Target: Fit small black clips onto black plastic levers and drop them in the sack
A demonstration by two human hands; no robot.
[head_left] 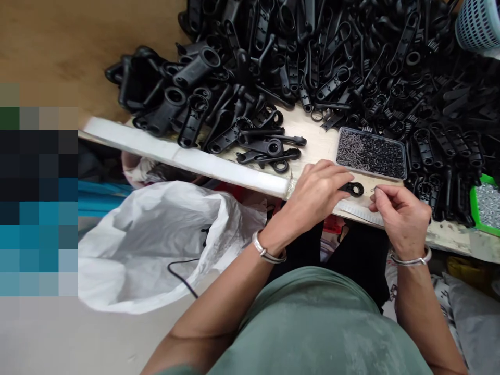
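Observation:
My left hand is closed around a black plastic part, and only the ring-shaped end sticks out past the fingertips. Facing it, my right hand pinches a tiny thin piece between thumb and forefinger; it looks like a small screw or pin, too small to be sure. The two hands are a short gap apart over the table's front edge. Just beyond them stands a clear plastic box filled with small dark and grey pieces.
Black plastic parts lie heaped across the table. At right is a green tray of small silvery pieces, with a blue basket behind. A white foam strip runs along the edge above an open white sack.

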